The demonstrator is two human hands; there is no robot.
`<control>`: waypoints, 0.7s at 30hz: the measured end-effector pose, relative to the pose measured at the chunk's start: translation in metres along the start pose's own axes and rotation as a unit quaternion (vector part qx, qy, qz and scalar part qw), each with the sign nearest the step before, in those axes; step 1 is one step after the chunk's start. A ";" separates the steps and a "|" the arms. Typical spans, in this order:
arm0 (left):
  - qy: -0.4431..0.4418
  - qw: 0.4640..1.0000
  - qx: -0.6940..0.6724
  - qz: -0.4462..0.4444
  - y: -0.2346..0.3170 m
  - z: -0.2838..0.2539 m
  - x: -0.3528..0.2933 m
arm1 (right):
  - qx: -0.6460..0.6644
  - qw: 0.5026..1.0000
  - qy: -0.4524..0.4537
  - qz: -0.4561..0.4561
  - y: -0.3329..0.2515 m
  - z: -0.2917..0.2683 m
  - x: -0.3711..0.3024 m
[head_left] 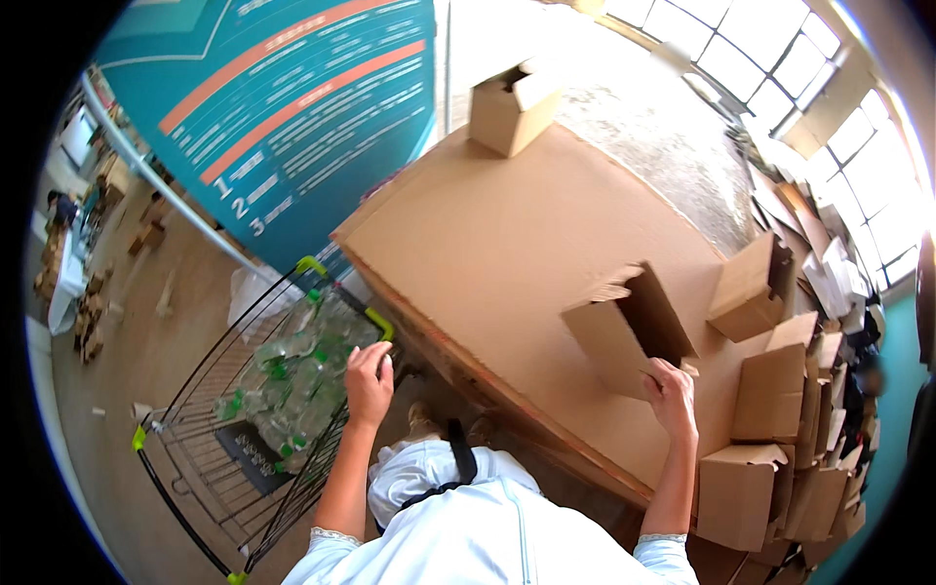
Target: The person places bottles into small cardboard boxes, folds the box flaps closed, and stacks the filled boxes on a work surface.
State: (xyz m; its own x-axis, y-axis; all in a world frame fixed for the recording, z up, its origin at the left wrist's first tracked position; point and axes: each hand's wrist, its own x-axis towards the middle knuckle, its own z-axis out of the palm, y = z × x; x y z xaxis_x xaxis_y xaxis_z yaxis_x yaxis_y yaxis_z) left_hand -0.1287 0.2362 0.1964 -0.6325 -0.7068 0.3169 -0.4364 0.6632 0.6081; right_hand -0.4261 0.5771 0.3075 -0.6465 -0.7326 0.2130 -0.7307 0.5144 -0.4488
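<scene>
An open-topped cardboard box (606,343) stands tilted on the large cardboard-covered table, its flaps raised and its inside dark. My right hand (673,398) pinches the near right edge of this box. To the left, my left hand (369,382) hovers by the rim of a wire shopping cart (185,468), its fingers loosely bent and apart, with nothing visible in them. Clear plastic bottles (292,375) with green caps lie piled inside the cart, just left of that hand.
Another small box (512,112) sits at the table's (487,224) far corner, and one more box (751,288) at its right edge. Several boxes and flattened cardboard (770,395) crowd the right side. A teal printed banner (292,107) stands behind the cart.
</scene>
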 end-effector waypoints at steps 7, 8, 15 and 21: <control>-0.016 0.969 0.147 -0.198 -0.173 -0.044 -0.029 | 0.004 0.976 -0.111 -0.185 -0.111 0.073 0.063; -0.074 0.951 0.194 -0.229 -0.192 -0.046 -0.034 | -0.005 0.975 -0.122 -0.186 -0.120 0.076 0.067; -0.245 0.859 0.271 -0.358 -0.302 -0.021 -0.074 | -0.077 0.981 -0.127 -0.123 -0.137 0.077 0.055; -0.250 0.885 0.227 -0.321 -0.318 -0.026 -0.063 | -0.071 0.992 -0.094 -0.055 -0.140 0.073 0.048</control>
State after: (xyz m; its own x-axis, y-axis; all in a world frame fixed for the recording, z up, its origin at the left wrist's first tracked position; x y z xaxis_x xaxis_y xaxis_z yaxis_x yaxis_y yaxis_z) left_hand 0.0663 0.0631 0.0019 -0.3159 -0.8517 -0.4182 -0.9487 0.2761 0.1542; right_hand -0.3390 0.4374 0.3170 -0.5192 -0.8507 0.0825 -0.8263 0.4749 -0.3029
